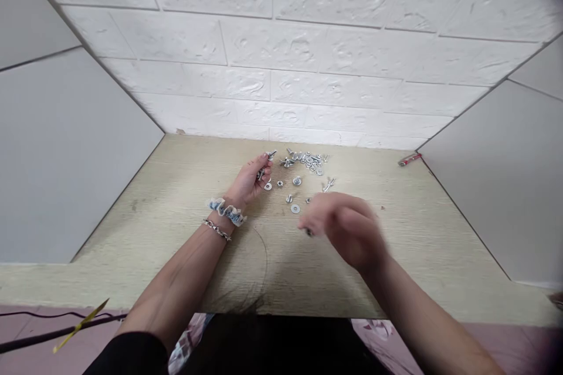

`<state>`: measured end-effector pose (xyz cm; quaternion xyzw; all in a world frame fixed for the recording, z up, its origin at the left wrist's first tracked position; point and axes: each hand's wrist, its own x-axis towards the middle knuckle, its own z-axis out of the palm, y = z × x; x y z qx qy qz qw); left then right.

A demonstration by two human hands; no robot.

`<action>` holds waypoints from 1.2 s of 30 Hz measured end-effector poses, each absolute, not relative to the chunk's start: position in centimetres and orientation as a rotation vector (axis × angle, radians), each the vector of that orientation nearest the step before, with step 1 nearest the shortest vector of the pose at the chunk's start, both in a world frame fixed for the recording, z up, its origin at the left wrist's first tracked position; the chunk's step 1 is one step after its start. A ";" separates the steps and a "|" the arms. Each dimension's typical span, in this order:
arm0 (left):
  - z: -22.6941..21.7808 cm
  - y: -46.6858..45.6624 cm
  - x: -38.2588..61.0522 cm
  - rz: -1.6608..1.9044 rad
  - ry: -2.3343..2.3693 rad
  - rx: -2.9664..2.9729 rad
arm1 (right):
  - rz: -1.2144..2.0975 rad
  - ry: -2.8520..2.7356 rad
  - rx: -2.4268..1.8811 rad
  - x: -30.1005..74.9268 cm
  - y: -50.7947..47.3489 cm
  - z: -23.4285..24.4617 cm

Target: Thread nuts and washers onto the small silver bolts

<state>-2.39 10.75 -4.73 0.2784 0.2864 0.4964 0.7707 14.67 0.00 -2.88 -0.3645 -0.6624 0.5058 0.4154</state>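
My left hand [255, 179] is closed around some bolts [271, 154], whose shiny ends stick out by the fingertips. Nearer to me, my right hand [347, 225] is blurred by motion; a small dark piece [309, 232] shows at its fingertips, too smeared to name. Between and beyond the hands lie loose metal parts: a large washer [295, 209], a nut [280, 184], a bolt with a washer on it [297, 181] and a short bolt [289, 199]. A washer [268, 186] rests just under the left fingers.
A pile of bolts, nuts and washers [310, 159] lies near the white brick wall [308, 94]. Several bolts [328, 184] form a smaller group to the right. A red object [410, 159] is at the back right corner of the wooden tabletop [176, 187]. Grey panels [65, 152] stand on both sides.
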 end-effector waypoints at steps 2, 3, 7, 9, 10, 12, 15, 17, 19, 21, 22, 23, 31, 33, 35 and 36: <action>-4.8 10.7 -2.2 1.064 0.641 0.605 | 1.367 -1.577 -0.865 14.2 0.6 -4.2; -4.9 10.7 -2.1 1.061 0.650 0.608 | 1.416 -1.592 -0.871 13.9 0.9 -4.9; -5.2 10.7 -1.9 1.033 0.684 0.626 | 1.510 -1.699 -0.966 13.3 2.3 -7.7; -5.4 10.8 -1.9 1.020 0.703 0.639 | 1.485 -1.704 -0.994 13.3 2.9 -8.4; -5.5 10.9 -1.9 1.017 0.705 0.644 | 1.464 -1.698 -1.008 13.3 3.2 -8.5; -5.6 11.0 -1.9 1.016 0.695 0.649 | 1.423 -1.676 -1.041 13.4 3.7 -8.5; -5.8 11.0 -1.6 1.002 0.673 0.660 | 1.379 -1.631 -1.092 13.6 4.4 -8.2; -5.9 10.9 -1.4 0.994 0.671 0.673 | 1.349 -1.600 -1.105 13.7 4.9 -8.1; -5.9 10.7 -1.1 0.983 0.678 0.686 | 1.317 -1.558 -1.083 13.9 5.6 -8.0; -6.0 10.6 -0.9 0.972 0.689 0.696 | 1.297 -1.516 -1.052 14.1 6.2 -8.1; -6.0 10.5 -0.8 0.960 0.695 0.705 | 1.295 -1.505 -1.044 14.3 6.6 -8.2; -6.1 10.4 -0.8 0.946 0.704 0.720 | 1.292 -1.499 -1.039 14.4 7.0 -8.2; -6.5 10.6 -0.8 0.834 0.717 0.857 | 1.190 -1.460 -1.020 14.7 9.5 -9.4; -6.8 10.8 -0.7 0.803 0.718 0.886 | 1.174 -1.455 -1.033 14.7 9.8 -9.7; -7.0 10.8 -0.5 0.785 0.730 0.920 | 1.165 -1.442 -1.032 14.8 9.8 -9.9; -7.1 10.9 -0.4 0.785 0.739 0.939 | 1.164 -1.432 -1.026 14.8 9.8 -10.0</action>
